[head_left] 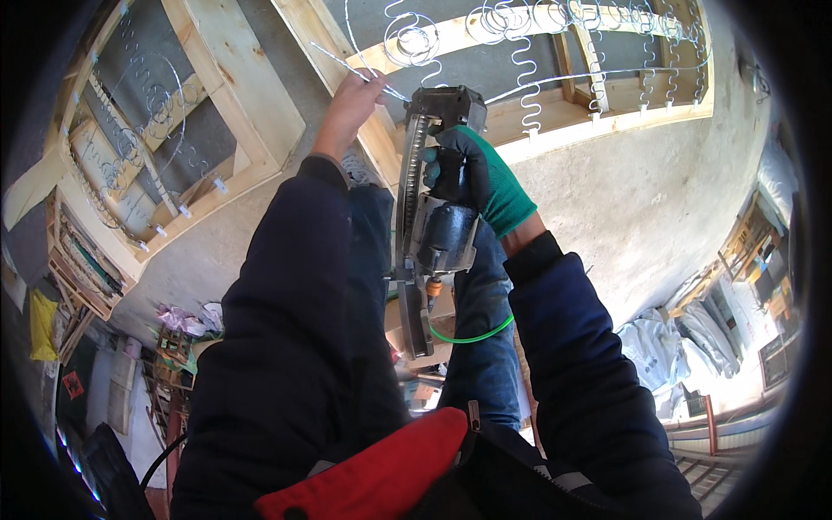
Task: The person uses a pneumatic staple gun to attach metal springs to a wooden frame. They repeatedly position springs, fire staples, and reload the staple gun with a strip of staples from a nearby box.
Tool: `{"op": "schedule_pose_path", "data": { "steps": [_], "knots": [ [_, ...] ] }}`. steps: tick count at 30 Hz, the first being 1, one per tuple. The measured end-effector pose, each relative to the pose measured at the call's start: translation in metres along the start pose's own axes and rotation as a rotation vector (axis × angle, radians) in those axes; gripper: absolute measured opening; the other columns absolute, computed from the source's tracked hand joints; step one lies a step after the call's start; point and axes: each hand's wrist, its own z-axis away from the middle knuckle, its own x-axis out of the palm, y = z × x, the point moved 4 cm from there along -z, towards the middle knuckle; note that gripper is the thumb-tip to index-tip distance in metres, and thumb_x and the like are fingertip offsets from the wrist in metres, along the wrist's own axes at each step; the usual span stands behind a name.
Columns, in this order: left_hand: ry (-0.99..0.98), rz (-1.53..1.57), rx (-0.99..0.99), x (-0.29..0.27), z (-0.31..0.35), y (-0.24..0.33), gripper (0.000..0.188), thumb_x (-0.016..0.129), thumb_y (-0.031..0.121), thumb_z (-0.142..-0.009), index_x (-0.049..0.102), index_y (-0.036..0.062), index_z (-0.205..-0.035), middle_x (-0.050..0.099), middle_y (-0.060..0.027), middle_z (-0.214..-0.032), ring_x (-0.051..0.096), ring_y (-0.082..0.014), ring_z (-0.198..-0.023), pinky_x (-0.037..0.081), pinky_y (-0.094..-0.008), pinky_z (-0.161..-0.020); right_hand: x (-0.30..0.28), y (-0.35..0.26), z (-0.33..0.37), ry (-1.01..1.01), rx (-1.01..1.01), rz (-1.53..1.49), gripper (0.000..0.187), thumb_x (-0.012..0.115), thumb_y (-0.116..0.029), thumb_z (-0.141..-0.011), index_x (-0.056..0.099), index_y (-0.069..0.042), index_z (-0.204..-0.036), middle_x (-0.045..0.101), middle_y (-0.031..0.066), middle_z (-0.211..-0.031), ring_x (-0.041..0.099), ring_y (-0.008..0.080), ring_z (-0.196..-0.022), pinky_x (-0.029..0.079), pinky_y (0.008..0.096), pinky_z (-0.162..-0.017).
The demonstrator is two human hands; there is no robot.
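Observation:
My bare left hand (350, 111) pinches a thin white wire (332, 55) at the near left corner of a wooden frame (555, 130). The wire's loose end sticks out up and left beyond my fingers. In my right hand (497, 178), which wears a green glove with dark fingers, is a black air nail gun (448, 227). My gloved fingers wrap its handle. Its head is over the frame's corner, just right of my left hand, and hides the contact there. A long magazine with a row of fasteners runs down its left side.
Zigzag springs (525, 82) and coil springs (414, 39) span the frame. Another sprung wooden frame (247, 178) stands at left. A green air hose (485, 337) curves from the gun's lower end past my legs. Plastic-wrapped bundles (654, 351) lie at right on the concrete floor (641, 208).

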Motion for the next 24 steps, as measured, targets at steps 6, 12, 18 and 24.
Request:
{"op": "schedule_pose_path", "data": {
  "steps": [6, 12, 18, 24],
  "knots": [
    [-0.019, -0.288, 0.081, -0.007, -0.023, -0.002, 0.029, 0.065, 0.027, -0.104, 0.066, 0.0006, -0.116, 0.071, -0.0086, -0.102, 0.065, -0.0176, -0.091, 0.052, -0.0332, -0.084, 0.018, 0.005, -0.013, 0.001, 0.009, -0.024, 0.02, 0.062, -0.028, -0.106, 0.065, -0.009, -0.103, 0.067, 0.004, -0.086, 0.064, 0.0156, -0.068, 0.056, 0.0297, -0.064],
    [-0.007, -0.467, 0.127, -0.012, -0.033, -0.001, 0.03, 0.066, 0.026, -0.102, 0.069, -0.002, -0.112, 0.072, -0.0107, -0.1, 0.067, -0.0206, -0.093, 0.052, -0.0358, -0.086, 0.025, 0.007, -0.019, 0.069, -0.122, -0.021, 0.019, 0.061, -0.029, -0.107, 0.065, -0.01, -0.103, 0.067, 0.0039, -0.085, 0.065, 0.0166, -0.069, 0.057, 0.032, -0.065],
    [-0.053, -0.551, 0.2, -0.013, -0.034, 0.001, 0.024, 0.065, 0.024, -0.098, 0.072, 0.0007, -0.101, 0.073, -0.0095, -0.094, 0.067, -0.0219, -0.092, 0.051, -0.0379, -0.086, 0.028, 0.003, -0.025, -0.016, -0.119, -0.025, 0.018, 0.061, -0.028, -0.107, 0.065, -0.011, -0.105, 0.068, 0.0033, -0.085, 0.067, 0.0152, -0.07, 0.058, 0.0299, -0.065],
    [-0.148, -0.423, 0.172, -0.014, -0.031, 0.007, 0.034, 0.068, 0.032, -0.096, 0.073, -0.0014, -0.103, 0.076, -0.0191, -0.1, 0.072, -0.0339, -0.098, 0.053, -0.0421, -0.088, 0.029, -0.01, -0.016, -0.082, -0.155, 0.042, 0.016, 0.063, -0.025, -0.104, 0.065, -0.01, -0.109, 0.069, 0.0052, -0.088, 0.068, 0.0152, -0.071, 0.059, 0.0282, -0.066]
  ]
}}
